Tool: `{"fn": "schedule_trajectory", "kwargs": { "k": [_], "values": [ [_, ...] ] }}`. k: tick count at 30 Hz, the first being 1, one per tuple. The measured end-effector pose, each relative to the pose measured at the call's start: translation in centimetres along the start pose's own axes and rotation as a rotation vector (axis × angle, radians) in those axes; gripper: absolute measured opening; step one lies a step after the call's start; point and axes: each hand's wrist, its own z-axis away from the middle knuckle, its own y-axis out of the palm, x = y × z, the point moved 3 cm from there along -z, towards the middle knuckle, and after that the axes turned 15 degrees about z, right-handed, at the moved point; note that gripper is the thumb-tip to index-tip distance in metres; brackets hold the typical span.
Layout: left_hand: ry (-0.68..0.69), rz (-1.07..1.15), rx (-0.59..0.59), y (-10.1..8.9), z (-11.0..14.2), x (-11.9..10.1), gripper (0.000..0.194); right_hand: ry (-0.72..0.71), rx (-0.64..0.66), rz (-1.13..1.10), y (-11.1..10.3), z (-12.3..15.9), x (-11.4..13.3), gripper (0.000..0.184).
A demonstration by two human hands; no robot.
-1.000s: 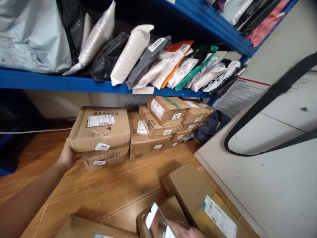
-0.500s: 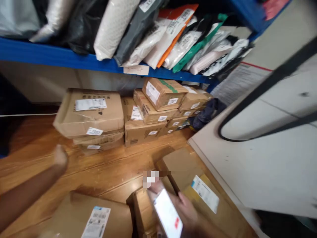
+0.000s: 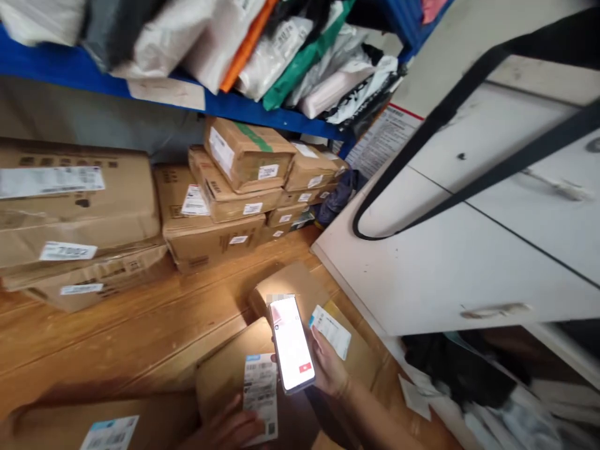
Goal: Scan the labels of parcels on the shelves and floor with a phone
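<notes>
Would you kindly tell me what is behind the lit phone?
A nearer box and a farther box show past the phone, held by the right hand; the phone's back and the box surfaces directly behind it are covered.

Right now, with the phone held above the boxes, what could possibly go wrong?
The phone is held by the right hand alone, so it might slip onto the cardboard boxes. The left hand overlaps the lower part of a shipping label and could hide some print. The green parcel juts past the blue shelf edge and may slide off.
</notes>
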Motion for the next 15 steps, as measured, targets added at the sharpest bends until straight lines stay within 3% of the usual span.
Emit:
{"fn": "schedule_trajectory", "kwargs": {
  "k": [2,3,5,7,11,15],
  "values": [
    [0.044,0.014,-0.046,5.4,-3.9,-1.1,0.021,-0.053,-0.079,-0.012,-1.9,2.0,0.6,0.055],
    [0.069,0.000,-0.125,7.9,-5.7,-1.9,0.018,-0.073,-0.119,-0.012,-3.0,3.3,0.9,0.057],
    [-0.050,0.021,-0.274,12.3,-8.7,-3.3,0.013,-0.087,-0.210,0.010,-5.6,6.5,1.2,0.060],
    [-0.103,0.032,-0.308,15.7,-11.0,-4.7,0.014,-0.097,-0.354,0.068,-8.4,9.8,1.1,0.059],
    [-0.263,0.073,-0.287,19.0,-13.5,-5.7,0.026,-0.121,-0.622,0.139,-12.5,14.8,-0.3,0.059],
    [-0.438,0.167,-0.269,20.3,-13.6,-5.6,0.023,-0.061,-0.684,0.063,-13.9,16.1,-2.1,0.058]
  ]
}}
